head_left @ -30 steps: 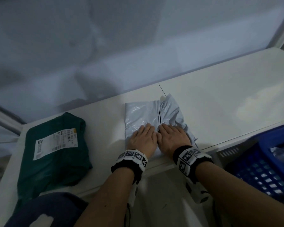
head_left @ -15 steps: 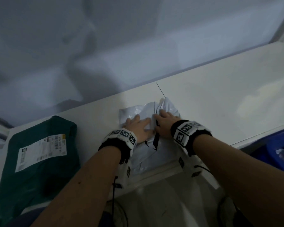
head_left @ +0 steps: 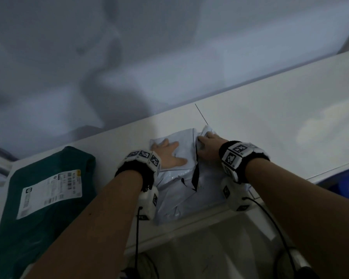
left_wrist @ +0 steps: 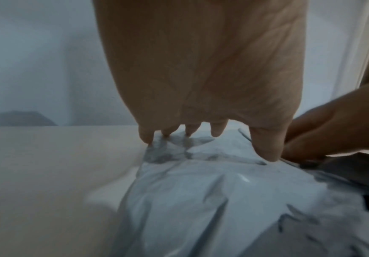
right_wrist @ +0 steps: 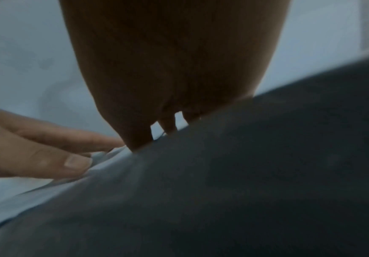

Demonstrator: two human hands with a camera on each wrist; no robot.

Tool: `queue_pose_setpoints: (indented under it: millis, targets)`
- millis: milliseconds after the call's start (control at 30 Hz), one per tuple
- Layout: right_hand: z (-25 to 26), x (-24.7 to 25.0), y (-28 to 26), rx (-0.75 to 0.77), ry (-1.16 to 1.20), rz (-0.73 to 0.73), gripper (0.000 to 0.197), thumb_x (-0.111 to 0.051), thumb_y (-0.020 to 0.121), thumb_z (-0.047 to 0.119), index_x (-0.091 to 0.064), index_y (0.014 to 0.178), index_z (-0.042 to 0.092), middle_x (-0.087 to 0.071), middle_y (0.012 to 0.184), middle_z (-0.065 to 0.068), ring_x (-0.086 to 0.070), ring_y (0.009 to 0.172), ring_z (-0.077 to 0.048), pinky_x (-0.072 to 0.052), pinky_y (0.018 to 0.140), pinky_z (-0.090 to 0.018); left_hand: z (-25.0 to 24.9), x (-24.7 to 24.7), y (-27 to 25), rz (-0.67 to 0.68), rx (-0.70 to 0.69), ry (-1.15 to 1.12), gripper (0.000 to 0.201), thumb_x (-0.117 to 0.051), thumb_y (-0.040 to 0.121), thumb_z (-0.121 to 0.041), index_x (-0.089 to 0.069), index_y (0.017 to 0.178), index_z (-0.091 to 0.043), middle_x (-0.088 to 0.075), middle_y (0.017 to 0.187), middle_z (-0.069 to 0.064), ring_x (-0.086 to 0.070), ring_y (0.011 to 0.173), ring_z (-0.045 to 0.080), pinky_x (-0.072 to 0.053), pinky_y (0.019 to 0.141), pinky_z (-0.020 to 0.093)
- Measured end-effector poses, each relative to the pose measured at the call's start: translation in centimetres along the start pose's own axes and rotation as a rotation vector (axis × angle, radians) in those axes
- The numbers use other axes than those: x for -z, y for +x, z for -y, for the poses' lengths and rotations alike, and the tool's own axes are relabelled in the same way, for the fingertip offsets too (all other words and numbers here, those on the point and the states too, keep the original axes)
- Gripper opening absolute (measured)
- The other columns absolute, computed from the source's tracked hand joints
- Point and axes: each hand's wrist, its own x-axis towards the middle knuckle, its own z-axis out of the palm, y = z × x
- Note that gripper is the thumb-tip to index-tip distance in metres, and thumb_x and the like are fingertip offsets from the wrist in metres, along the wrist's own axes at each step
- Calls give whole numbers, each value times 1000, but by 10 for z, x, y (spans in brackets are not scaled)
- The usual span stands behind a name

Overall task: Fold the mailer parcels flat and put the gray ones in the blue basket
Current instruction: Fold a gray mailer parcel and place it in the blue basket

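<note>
A gray mailer parcel [head_left: 181, 186] is observed lying on the white counter [head_left: 270, 125], near its front edge and roughly at the middle of the head view. The parcel is crumpled, and a dark inner lining is exposed along a seam running front to back through its centre.

The left hand [head_left: 169, 156] is laid flat on the far left part of the parcel, palm down, with the fingers straight and spread. In the left wrist view the fingertips [left_wrist: 216, 132] are seen pressing into the wrinkled gray film near the parcel's far edge; nothing is gripped by this hand.

The right hand [head_left: 210, 148] is placed on the far right part of the parcel, just beside the seam. The far right corner of the film is bunched at its fingertips. Whether that corner is pinched or merely pressed cannot be told: the right wrist view is dark and blurred, and only the thumb and two fingers are seen extended down onto the film. The two hands are set close together, with the left thumb near the right thumb.

A green mailer parcel [head_left: 38, 190] bearing a white shipping label [head_left: 52, 192] is noted on the counter at the left, well apart from the gray one.

Part of the blue basket [head_left: 347, 184] is visible at the right edge of the head view, below the level of the counter; something pale is seen lying inside it.

A marker-tagged band is worn on each wrist, with a cable hanging from each.
</note>
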Motion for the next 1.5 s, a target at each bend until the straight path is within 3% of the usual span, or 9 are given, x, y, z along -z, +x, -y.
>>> queue_pose_setpoints:
  millis: [167, 367, 467, 533, 633, 967, 1233, 1367, 1500]
  targets:
    - [1, 10, -11, 18, 49, -13, 50, -47, 98, 35, -40, 143, 15, -37, 147, -14, -37, 136, -31, -32, 108, -36, 0, 0, 7, -18, -2, -28, 100, -40, 78, -83, -9, 157, -30, -1, 166, 1, 0, 152, 27, -3, 124, 43]
    - [8, 4, -40, -5, 104, -73, 47, -39, 99, 32, -42, 139, 7, -44, 146, -13, -45, 130, -30, -36, 107, -38, -10, -9, -29, -52, -30, -60, 78, -32, 93, -69, -13, 157, -28, -4, 165, 2, 2, 152, 26, -3, 123, 44]
    - [21, -14, -63, 30, 55, -117, 44, -41, 98, 34, -42, 139, 17, -41, 149, -7, -39, 136, -27, -28, 114, -42, -19, -29, -40, -77, -77, 29, 95, -10, 68, -75, -32, 148, -29, -26, 159, 3, -17, 148, 32, -17, 119, 51]
    - [30, -20, -75, 70, -24, -177, 46, -36, 100, 31, -36, 145, 19, -35, 153, -4, -30, 142, -24, -16, 118, -46, -29, -40, -48, -88, -99, 63, 82, -14, 80, -62, -37, 146, -19, -33, 154, 10, -26, 143, 35, -22, 116, 52]
    - [35, -31, -87, 153, -65, -214, 47, -32, 101, 31, -35, 145, 17, -36, 152, -6, -30, 141, -24, -18, 117, -44, -41, -62, -74, -165, -65, 58, 55, -30, 101, -36, -26, 153, -18, -17, 162, 4, -12, 149, 28, -14, 120, 49]
    - [-5, -75, -118, 81, -88, -229, 59, -16, 100, 52, -9, 155, 30, -4, 164, -3, 2, 150, -22, 3, 121, -43, -34, -95, -91, -256, -30, 14, 58, -13, 102, -56, 0, 155, -37, 6, 165, -4, 10, 152, 25, 3, 121, 47]
    - [16, -58, -126, 192, -31, -224, 56, -32, 95, 39, -32, 148, 20, -33, 154, -6, -25, 144, -27, -17, 118, -43, -38, -83, -93, -312, -126, -53, 55, -27, 103, -45, -12, 154, -32, 0, 165, 2, 2, 152, 27, -7, 122, 49]
    - [38, -35, -134, 268, 227, -403, 49, -32, 86, 31, -68, 99, 0, -67, 104, -20, -60, 101, -37, -46, 89, -39, -40, -60, -108, -386, -259, -162, 61, -48, 97, -22, -24, 152, -11, -36, 153, 14, -37, 140, 31, -31, 115, 42]
    - [58, 1, -144, 244, 343, -520, 31, -48, 97, 17, -66, 118, 4, -63, 125, -15, -57, 116, -30, -35, 94, -27, -41, -23, -128, -490, -290, -268, 55, -50, 95, -19, -34, 146, -9, -52, 137, 20, -53, 123, 36, -44, 100, 41]
